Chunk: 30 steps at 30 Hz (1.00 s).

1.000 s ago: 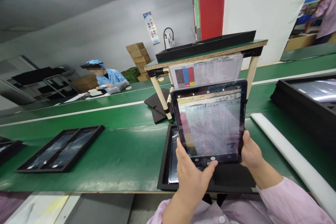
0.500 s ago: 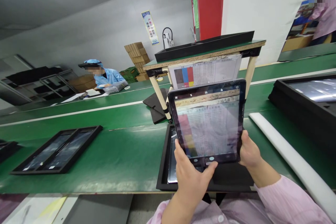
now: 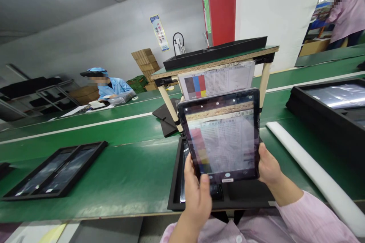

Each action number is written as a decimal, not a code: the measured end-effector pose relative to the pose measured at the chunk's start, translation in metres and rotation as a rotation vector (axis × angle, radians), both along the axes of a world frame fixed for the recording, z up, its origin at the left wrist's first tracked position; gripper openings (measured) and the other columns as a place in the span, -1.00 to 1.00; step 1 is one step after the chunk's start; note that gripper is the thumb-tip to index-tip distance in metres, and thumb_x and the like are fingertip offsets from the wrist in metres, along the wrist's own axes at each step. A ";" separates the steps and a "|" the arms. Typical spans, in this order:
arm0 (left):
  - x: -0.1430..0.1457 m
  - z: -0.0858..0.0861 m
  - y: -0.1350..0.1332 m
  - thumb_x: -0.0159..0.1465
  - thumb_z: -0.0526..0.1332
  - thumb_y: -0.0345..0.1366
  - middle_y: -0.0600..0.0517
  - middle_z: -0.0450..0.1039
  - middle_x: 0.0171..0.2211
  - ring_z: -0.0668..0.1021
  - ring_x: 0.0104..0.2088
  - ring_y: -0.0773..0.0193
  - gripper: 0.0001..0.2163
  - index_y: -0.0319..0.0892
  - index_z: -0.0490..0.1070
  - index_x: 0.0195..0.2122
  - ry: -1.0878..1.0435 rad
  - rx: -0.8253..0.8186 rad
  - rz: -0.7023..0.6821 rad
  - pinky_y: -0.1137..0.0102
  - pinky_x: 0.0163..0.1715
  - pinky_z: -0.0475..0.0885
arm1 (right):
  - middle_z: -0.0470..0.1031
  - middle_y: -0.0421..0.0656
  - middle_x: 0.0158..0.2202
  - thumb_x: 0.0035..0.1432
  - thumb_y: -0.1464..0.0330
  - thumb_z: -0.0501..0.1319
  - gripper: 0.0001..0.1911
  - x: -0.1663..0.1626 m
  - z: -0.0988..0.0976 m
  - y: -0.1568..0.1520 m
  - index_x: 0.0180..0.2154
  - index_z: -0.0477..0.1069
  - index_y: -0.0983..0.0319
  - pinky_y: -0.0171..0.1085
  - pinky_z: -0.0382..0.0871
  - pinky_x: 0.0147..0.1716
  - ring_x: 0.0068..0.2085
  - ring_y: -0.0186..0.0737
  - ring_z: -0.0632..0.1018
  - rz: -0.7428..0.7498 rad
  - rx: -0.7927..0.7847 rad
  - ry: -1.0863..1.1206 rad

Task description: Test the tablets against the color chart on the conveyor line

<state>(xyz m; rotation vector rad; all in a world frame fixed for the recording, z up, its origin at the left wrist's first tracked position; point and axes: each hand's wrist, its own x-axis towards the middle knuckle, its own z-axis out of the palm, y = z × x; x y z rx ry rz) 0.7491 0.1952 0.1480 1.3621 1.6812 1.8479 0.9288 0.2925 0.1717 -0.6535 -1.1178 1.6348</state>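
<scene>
I hold a black tablet point(image 3: 221, 136) upright in front of me with both hands. My left hand point(image 3: 196, 193) grips its lower left corner, thumb lying on the bottom bezel. My right hand point(image 3: 268, 169) grips its lower right edge. The screen shows a camera picture of the printed sheet point(image 3: 216, 81) with colour blocks and a table that hangs from the small raised stand point(image 3: 213, 64) behind it. Below the tablet a black tray point(image 3: 176, 182) lies on the green belt point(image 3: 128, 167).
A black tray point(image 3: 54, 171) with screens lies on the belt at left, another black tray point(image 3: 327, 106) at right. A white foam strip point(image 3: 308, 171) runs along the right. A person in blue point(image 3: 110, 85) works at the far side; another person in pink point(image 3: 343, 11) stands at upper right.
The tablet and both hands have drifted slightly left and down in view. My left thumb has swung from pointing right along the bezel to pointing upward.
</scene>
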 end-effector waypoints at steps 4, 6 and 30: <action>-0.021 0.001 0.003 0.20 0.28 0.12 -0.07 0.56 0.04 0.59 0.01 0.02 -0.48 0.06 0.43 0.15 -0.693 -0.058 -0.207 0.12 0.03 0.50 | 0.60 0.03 -0.06 0.05 -0.27 0.18 -0.29 0.005 0.007 -0.018 -0.10 0.60 0.17 0.10 0.34 0.18 0.14 0.13 0.49 -0.011 0.072 -0.050; -0.023 0.000 0.004 0.17 0.34 0.07 0.00 0.56 0.05 0.60 0.01 0.04 -0.53 0.16 0.47 0.11 -0.839 -0.077 -0.284 0.13 0.07 0.47 | 0.45 -0.01 0.16 0.16 -0.19 0.14 -0.28 0.010 0.015 -0.027 0.15 0.46 0.14 0.03 0.17 0.29 0.28 0.06 0.35 0.011 0.208 -0.119; 0.055 -0.013 0.046 0.34 0.21 -0.19 -0.06 0.52 0.10 0.57 0.08 0.11 -0.54 0.04 0.31 0.27 -1.132 -0.570 -0.221 0.14 0.15 0.41 | 0.16 0.01 0.36 0.23 -0.27 -0.15 -0.05 0.081 -0.056 0.030 0.44 -0.26 0.10 0.16 0.18 0.25 0.25 0.10 0.37 -0.438 0.192 -0.550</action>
